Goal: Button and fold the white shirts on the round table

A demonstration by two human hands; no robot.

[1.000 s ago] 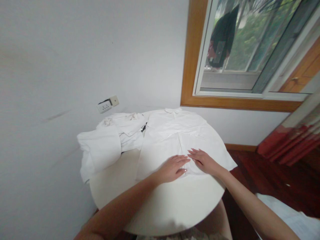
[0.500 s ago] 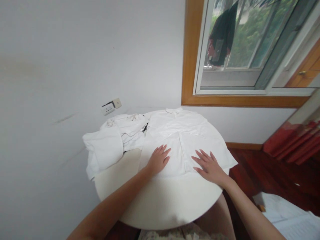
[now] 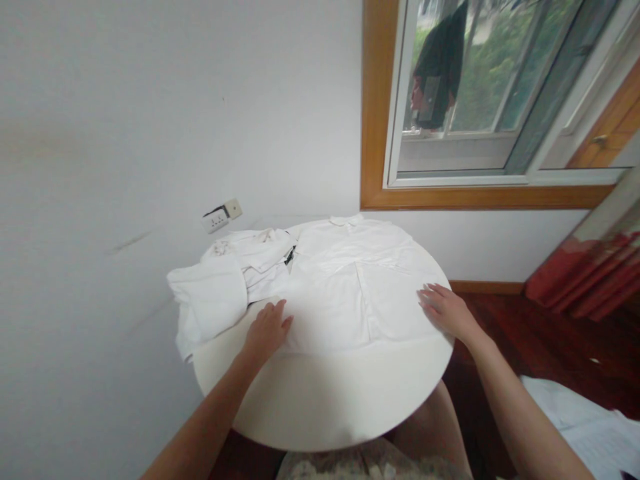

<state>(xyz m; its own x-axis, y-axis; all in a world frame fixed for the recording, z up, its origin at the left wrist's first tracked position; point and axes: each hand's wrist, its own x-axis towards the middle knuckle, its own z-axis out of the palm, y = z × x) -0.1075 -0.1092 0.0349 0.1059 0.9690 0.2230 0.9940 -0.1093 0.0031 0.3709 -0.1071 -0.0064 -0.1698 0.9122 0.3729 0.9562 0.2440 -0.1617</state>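
Note:
A white shirt (image 3: 350, 287) lies spread flat on a round white table (image 3: 325, 400), its collar toward the wall. My left hand (image 3: 267, 330) rests flat on the shirt's left edge, fingers stretched out. At the shirt's right edge lies my right hand (image 3: 447, 310), palm down and fingers extended, near the table's rim. Neither hand holds anything.
Several folded or bunched white garments (image 3: 225, 287) lie at the table's back left, hanging over the edge. A wall socket (image 3: 220, 215) sits above them. A wood-framed window (image 3: 480, 100) is at the upper right, a red curtain (image 3: 585, 280) and white bedding (image 3: 585, 420) to the right.
Both hands slid apart across the shirt from its middle: the left one to the left edge, the right one to the right edge. The view shifted slightly.

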